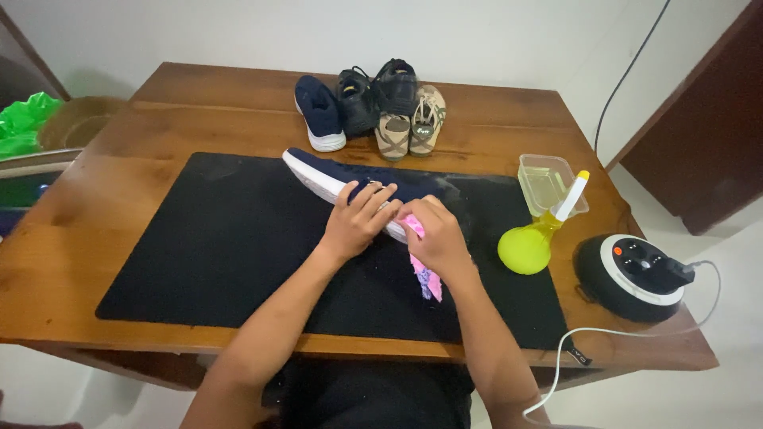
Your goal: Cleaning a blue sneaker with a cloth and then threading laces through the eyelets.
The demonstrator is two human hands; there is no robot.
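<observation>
A navy shoe with a white sole (327, 176) lies on its side on the black mat (214, 238). My left hand (358, 221) presses down on the shoe's middle, fingers spread over its upper. My right hand (437, 237) grips a pink cloth (426, 278) bunched against the shoe's sole edge; the cloth's loose end hangs below my palm. The heel end of the shoe is hidden under both hands.
At the table's far edge stand another navy shoe (319, 113), two black shoes (373, 94) and two tan sandals (412, 123). To the right are a clear plastic tub (547, 181), a yellow-green round bottle with a nozzle (531, 245) and a black-and-white round corded device (633, 274).
</observation>
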